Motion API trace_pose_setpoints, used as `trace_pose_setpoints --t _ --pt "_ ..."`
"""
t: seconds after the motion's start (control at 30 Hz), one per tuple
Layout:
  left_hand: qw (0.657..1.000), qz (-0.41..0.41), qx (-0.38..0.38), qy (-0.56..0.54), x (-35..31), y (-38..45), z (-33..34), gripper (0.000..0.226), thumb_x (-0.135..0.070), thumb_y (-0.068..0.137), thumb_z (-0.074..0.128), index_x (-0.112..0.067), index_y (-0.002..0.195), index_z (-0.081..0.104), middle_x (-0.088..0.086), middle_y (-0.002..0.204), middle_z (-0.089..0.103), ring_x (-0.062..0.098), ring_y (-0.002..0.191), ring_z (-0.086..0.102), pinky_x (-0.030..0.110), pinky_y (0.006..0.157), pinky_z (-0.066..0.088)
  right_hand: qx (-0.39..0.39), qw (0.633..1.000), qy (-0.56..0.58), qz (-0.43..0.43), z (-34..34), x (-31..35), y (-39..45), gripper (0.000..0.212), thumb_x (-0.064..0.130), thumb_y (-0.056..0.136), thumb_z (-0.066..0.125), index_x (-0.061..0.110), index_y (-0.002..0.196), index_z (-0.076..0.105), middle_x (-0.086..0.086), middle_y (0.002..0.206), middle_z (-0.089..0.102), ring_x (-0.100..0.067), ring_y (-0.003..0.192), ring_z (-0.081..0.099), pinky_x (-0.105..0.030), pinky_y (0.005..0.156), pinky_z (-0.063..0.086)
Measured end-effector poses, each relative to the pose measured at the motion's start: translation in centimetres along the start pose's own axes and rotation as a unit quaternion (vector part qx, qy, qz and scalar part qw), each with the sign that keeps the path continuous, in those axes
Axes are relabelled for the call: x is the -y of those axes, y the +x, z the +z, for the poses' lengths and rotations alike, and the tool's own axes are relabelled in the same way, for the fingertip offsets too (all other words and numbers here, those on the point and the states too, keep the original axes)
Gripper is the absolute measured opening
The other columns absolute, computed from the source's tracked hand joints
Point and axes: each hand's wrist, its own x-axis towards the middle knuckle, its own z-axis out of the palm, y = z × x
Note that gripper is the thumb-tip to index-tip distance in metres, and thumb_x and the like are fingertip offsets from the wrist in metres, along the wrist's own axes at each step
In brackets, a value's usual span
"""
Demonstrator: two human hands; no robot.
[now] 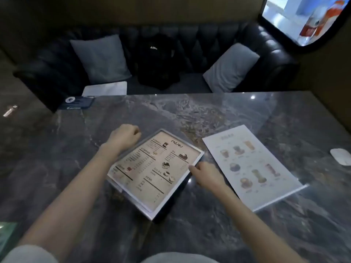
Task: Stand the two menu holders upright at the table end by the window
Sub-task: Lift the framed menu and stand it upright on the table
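A silver-framed menu holder (152, 175) with a beige "MENU" sheet lies face up and tilted on the grey marble table (209, 114). My left hand (125, 138) grips its far left edge, fingers curled under. At its right edge, my right hand (204, 172) pinches the frame. A second menu holder (252, 164), clear acrylic with a white drinks sheet, lies flat to the right, untouched. The window (307, 18) is at the upper right.
A dark leather sofa (266, 54) with two grey cushions and a black backpack (157, 61) stands behind the table. A dark blue card (76, 103) sits at the table's far left corner. A white object (341, 156) rests near the right edge.
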Motion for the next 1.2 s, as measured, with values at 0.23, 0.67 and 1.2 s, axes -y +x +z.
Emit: trace_pose_setpoints --t 0.23,0.67,1.2 --pt "0.998 -0.042 0.032 0.039 2.9 -1.1 5.2 0.051 -0.035 0.092 0.045 -0.008 0.135 0.039 0.014 0.143 0.037 0.033 0.129 0.037 0.048 0.099 0.038 0.022 0.962 0.248 0.115 5.7 -1.5 0.0 0.045 0.043 0.084 0.047 0.004 0.105 0.051 -0.013 0.106 0.061 -0.031 0.097 0.060 -0.041 0.082 0.050" --pt "0.982 -0.132 0.094 -0.097 4.6 -0.3 6.9 0.046 -0.045 0.093 0.039 -0.006 0.109 0.058 0.017 0.111 0.063 0.030 0.096 0.057 0.038 0.081 0.044 0.065 0.830 0.538 0.135 7.7 -0.7 -0.4 0.020 0.016 0.092 0.045 0.010 0.111 0.050 -0.010 0.103 0.069 -0.022 0.090 0.069 -0.035 0.070 0.059" --pt "0.909 -0.204 0.170 -0.320 4.8 -0.6 5.4 0.038 -0.035 0.093 0.046 -0.003 0.096 0.066 0.006 0.068 0.065 0.020 0.058 0.063 0.032 0.060 0.052 0.110 0.797 0.574 0.154 6.4 0.5 -0.4 0.022 0.005 0.091 0.047 0.004 0.113 0.047 -0.010 0.097 0.069 -0.024 0.089 0.069 -0.039 0.064 0.061"
